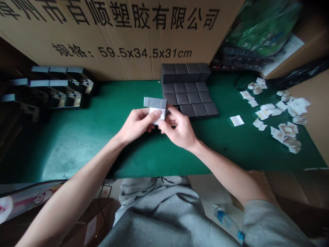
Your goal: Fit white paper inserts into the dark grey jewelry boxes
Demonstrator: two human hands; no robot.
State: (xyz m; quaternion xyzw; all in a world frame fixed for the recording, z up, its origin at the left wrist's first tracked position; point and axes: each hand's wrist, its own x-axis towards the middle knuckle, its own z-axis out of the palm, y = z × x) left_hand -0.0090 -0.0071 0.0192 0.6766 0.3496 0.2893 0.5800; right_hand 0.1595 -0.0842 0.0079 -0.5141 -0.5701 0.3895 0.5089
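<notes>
Both hands hold one small grey box (155, 107) above the green table (84, 137); its lid stands open and a white insert shows inside. My left hand (137, 124) wraps the box from the left, thumb on the white insert. My right hand (178, 129) pinches the box's right side with fingers curled. Just behind the hands lies a block of closed grey boxes (189, 94), stacked in rows, higher at the back.
Open dark boxes (65, 87) stand in rows at the left. Several loose white paper pieces (280, 115) lie scattered at the right. A big printed carton (120, 34) walls the back. A water bottle (227, 221) lies below the table edge by my lap.
</notes>
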